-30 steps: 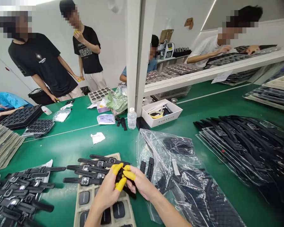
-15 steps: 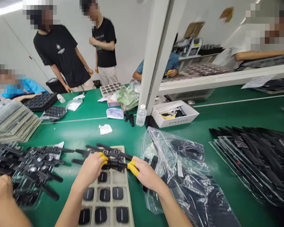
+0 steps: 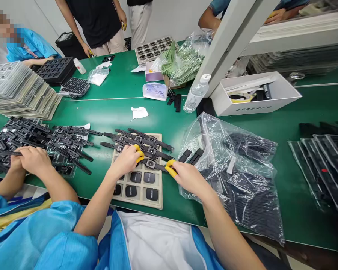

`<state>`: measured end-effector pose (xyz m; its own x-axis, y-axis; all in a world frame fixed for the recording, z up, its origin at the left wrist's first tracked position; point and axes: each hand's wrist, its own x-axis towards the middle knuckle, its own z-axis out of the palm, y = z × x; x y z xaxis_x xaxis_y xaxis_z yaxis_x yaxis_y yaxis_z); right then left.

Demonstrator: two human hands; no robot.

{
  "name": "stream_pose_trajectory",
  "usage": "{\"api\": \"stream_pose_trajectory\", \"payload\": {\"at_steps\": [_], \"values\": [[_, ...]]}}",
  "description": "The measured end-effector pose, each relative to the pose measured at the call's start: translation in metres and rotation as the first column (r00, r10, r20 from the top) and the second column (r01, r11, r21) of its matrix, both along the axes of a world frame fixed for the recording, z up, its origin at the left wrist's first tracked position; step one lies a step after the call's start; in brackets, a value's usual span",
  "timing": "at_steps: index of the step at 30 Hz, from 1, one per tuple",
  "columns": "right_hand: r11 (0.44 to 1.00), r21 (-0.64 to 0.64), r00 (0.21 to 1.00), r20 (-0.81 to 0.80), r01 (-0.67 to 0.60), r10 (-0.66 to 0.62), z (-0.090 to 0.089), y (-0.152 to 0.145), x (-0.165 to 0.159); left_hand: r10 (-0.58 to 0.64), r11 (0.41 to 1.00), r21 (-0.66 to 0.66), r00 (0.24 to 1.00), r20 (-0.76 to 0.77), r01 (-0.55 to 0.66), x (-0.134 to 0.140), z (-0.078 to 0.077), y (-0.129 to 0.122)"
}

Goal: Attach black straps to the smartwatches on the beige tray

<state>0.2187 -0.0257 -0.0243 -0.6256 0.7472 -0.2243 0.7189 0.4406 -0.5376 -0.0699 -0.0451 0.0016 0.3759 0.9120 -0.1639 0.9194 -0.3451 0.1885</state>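
A smartwatch (image 3: 151, 164) with a black strap lies back side up between my hands, over the beige compartment tray (image 3: 159, 200). My left hand (image 3: 126, 161), with yellow finger cots on its fingertips, is closed at the watch's left side; its grip is partly hidden. On the other side, my right hand (image 3: 187, 176), also in yellow cots, pinches the end of the right strap. More strapped watches (image 3: 152, 139) lie across the far compartments. Square black watch bodies without straps (image 3: 149, 177) sit in the nearer ones.
A co-worker's hands (image 3: 33, 159) work at a watch pile (image 3: 45, 137) on the left. To the right lies a clear bag of black straps (image 3: 242, 187). Behind stand a water bottle (image 3: 197, 93), a white box (image 3: 259, 105) and a post (image 3: 228, 45). Stacked trays (image 3: 22, 90) rise far left.
My view has tipped down, bringing my lap and the co-worker's sleeve into sight. Both hands stay at the watch, whose back now shows more plainly.
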Motion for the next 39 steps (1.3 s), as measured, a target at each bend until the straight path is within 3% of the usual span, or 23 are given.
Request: {"api": "stream_pose_trajectory", "payload": {"at_steps": [3, 6, 10, 14, 19, 21, 24, 26, 29, 31, 34, 36, 39], "values": [[1.0, 0.009, 0.998, -0.063, 0.005, -0.004, 0.004, 0.003, 0.006, 0.06, 0.986, 0.151, 0.995, 0.08, -0.072, 0.001, -0.012, -0.004], [0.986, 0.125, 0.991, -0.083, 0.111, -0.101, 0.001, 0.016, 0.018, 0.166, 0.953, 0.237, 0.98, 0.107, -0.187, -0.003, -0.02, -0.021], [0.889, 0.375, 0.952, 0.049, 0.262, -0.302, -0.02, 0.039, 0.031, 0.225, 0.959, 0.183, 0.974, -0.031, -0.216, -0.008, -0.02, -0.051], [0.884, 0.392, 0.934, 0.139, 0.254, -0.33, -0.042, 0.055, 0.033, 0.272, 0.956, 0.15, 0.953, -0.134, -0.252, -0.004, -0.02, -0.062], [0.85, 0.415, 0.922, 0.064, 0.323, -0.382, -0.051, 0.064, 0.03, 0.247, 0.967, 0.109, 0.95, -0.189, -0.229, 0.004, -0.011, -0.054], [0.866, 0.346, 0.927, -0.028, 0.361, -0.375, -0.054, 0.067, 0.028, 0.239, 0.969, 0.109, 0.95, -0.202, -0.221, 0.006, -0.008, -0.051], [0.899, 0.089, 0.875, -0.287, 0.43, -0.39, -0.057, 0.067, 0.02, 0.226, 0.972, 0.116, 0.947, -0.228, -0.204, 0.011, -0.011, -0.05], [0.881, -0.096, 0.754, -0.478, 0.464, -0.45, -0.052, 0.066, 0.014, 0.228, 0.972, 0.119, 0.943, -0.242, -0.204, 0.012, -0.013, -0.051], [0.821, -0.32, 0.5, -0.669, 0.474, -0.55, -0.03, 0.061, 0.003, 0.241, 0.97, 0.085, 0.945, -0.221, -0.228, 0.011, -0.008, -0.054], [0.8, -0.445, 0.38, -0.714, 0.402, -0.588, -0.009, 0.055, -0.007, 0.282, 0.96, 0.038, 0.948, -0.146, -0.279, 0.009, 0.005, -0.053], [0.778, -0.599, 0.298, -0.72, 0.19, -0.626, 0.015, 0.044, -0.029, 0.413, 0.911, -0.04, 0.906, 0.089, -0.411, 0.01, 0.026, -0.039], [0.728, -0.685, 0.274, -0.693, 0.035, -0.666, 0.02, 0.036, -0.045, 0.457, 0.887, -0.079, 0.837, 0.3, -0.456, 0.018, 0.031, -0.019], [0.621, -0.776, 0.297, -0.623, -0.113, -0.724, 0.009, 0.026, -0.063, 0.363, 0.924, -0.108, 0.755, 0.545, -0.366, 0.036, 0.018, 0.015]]}}
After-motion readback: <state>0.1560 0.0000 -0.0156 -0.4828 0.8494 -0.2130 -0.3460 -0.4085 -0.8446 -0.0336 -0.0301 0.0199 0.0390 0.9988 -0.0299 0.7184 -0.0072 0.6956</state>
